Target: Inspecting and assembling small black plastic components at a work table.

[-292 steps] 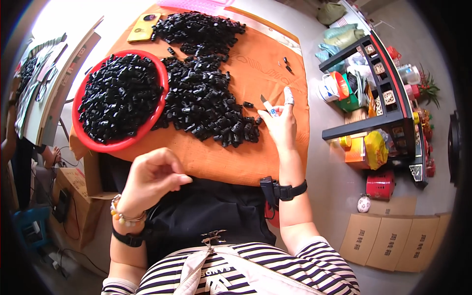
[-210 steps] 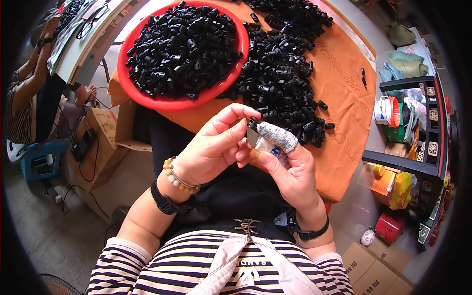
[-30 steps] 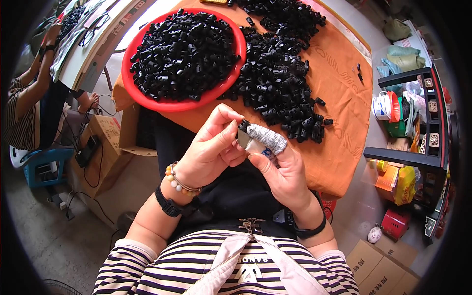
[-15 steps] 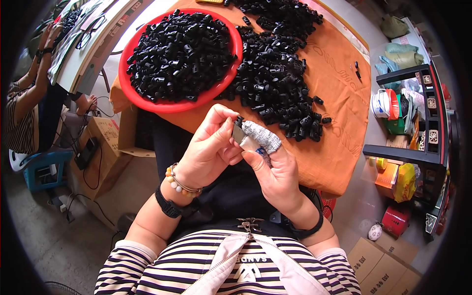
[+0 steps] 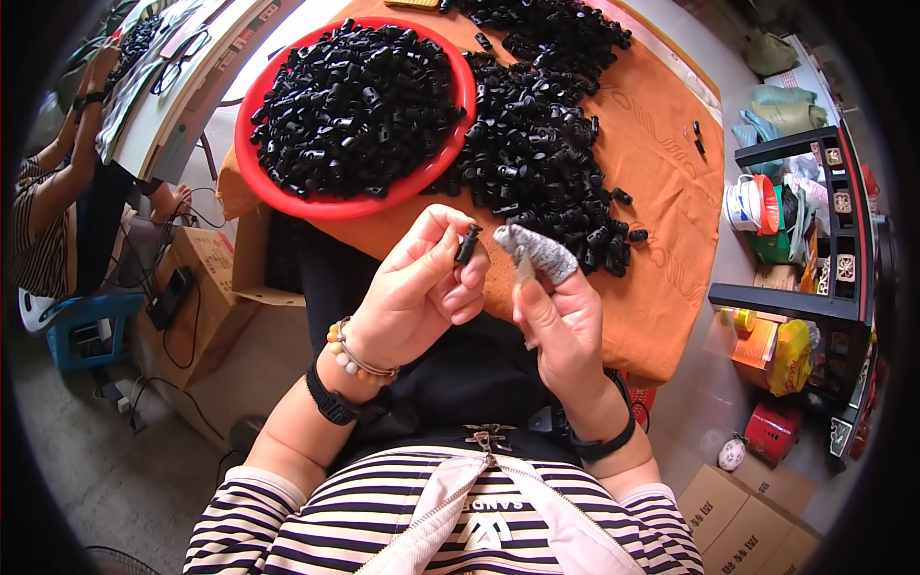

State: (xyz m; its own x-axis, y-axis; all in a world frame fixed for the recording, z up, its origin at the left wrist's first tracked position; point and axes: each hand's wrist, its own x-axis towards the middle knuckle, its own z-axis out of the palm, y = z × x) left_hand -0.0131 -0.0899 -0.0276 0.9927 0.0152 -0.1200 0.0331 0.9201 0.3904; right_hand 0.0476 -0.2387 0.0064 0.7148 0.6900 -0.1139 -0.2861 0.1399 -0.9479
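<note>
Black part [image 5: 467,246] pinched in raised left hand [image 5: 414,275]; right hand [image 5: 563,321] clasps pale tool [image 5: 524,271]

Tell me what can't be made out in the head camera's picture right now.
All in the head view:
- Pale object in the right hand: full shape hidden by the fingers and thumb.
- Black piece in the left hand: fine detail too small.
- Red basin: bottom hidden by heaped black pieces.
- Yellow object: cut off by the upper edge.
</note>
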